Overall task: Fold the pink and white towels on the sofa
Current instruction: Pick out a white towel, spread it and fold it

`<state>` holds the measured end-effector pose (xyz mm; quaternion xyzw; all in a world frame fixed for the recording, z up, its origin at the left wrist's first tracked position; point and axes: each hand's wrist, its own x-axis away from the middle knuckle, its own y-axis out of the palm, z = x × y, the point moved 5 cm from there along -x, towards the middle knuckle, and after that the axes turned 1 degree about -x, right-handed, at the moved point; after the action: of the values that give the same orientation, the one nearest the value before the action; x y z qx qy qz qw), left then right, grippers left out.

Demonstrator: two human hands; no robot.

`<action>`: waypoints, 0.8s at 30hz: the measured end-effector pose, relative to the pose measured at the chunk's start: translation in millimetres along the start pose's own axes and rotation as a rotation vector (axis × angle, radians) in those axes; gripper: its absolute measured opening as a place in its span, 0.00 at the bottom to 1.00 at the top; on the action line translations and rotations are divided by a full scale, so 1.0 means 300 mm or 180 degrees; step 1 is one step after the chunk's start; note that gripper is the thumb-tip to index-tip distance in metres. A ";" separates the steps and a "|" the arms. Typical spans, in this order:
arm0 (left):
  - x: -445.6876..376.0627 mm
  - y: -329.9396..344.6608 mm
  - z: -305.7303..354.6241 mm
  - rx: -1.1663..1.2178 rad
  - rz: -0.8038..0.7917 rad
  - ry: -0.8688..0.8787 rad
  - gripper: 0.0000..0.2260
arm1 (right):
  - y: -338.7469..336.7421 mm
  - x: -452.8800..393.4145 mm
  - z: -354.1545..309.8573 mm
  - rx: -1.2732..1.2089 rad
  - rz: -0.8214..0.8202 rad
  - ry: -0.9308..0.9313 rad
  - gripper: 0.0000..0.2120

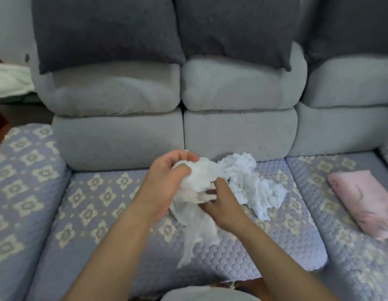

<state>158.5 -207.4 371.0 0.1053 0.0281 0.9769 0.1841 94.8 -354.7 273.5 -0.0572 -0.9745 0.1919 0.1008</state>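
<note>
A crumpled white towel [197,205] hangs over the middle seat of the sofa [115,192], lifted off the cover. My left hand [169,177] grips its bunched upper end, fingers curled round the cloth. My right hand [221,203] pinches the towel lower down on its right side. Behind it a second crumpled white towel [251,183] lies in a heap on the same seat. A pink towel [364,200] lies folded flat on the right seat.
The seats carry a quilted lilac cover with cream flower motifs. Grey back cushions [236,131] rise behind, with dark grey pillows [232,29] on top. A pale cloth [10,81] lies beyond the left armrest. The sofa's front edge is near the bottom of the view.
</note>
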 end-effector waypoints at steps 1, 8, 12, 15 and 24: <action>-0.002 -0.045 0.018 0.0132 -0.0054 -0.0134 0.12 | 0.019 -0.013 -0.005 0.0038 0.0124 0.0119 0.27; 0.075 -0.327 0.146 0.0066 -0.1263 -0.0754 0.16 | 0.201 0.016 -0.051 -0.0688 0.1578 0.0554 0.38; 0.117 -0.379 0.251 -0.0877 -0.1824 -0.0639 0.13 | 0.159 0.005 -0.107 -0.0420 0.2722 0.0696 0.36; 0.130 -0.424 0.340 -0.1314 -0.2165 -0.0509 0.17 | -0.007 0.011 -0.169 -0.1173 0.3415 0.0709 0.36; 0.002 -0.583 0.441 -0.3724 -0.2967 -0.0113 0.26 | -0.362 -0.040 -0.390 0.2645 0.1570 0.1700 0.15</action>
<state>248.4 -42.2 483.8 -0.0168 -0.4573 0.6512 0.6054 124.1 -413.9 419.1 -0.2859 -0.7151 0.5572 0.3107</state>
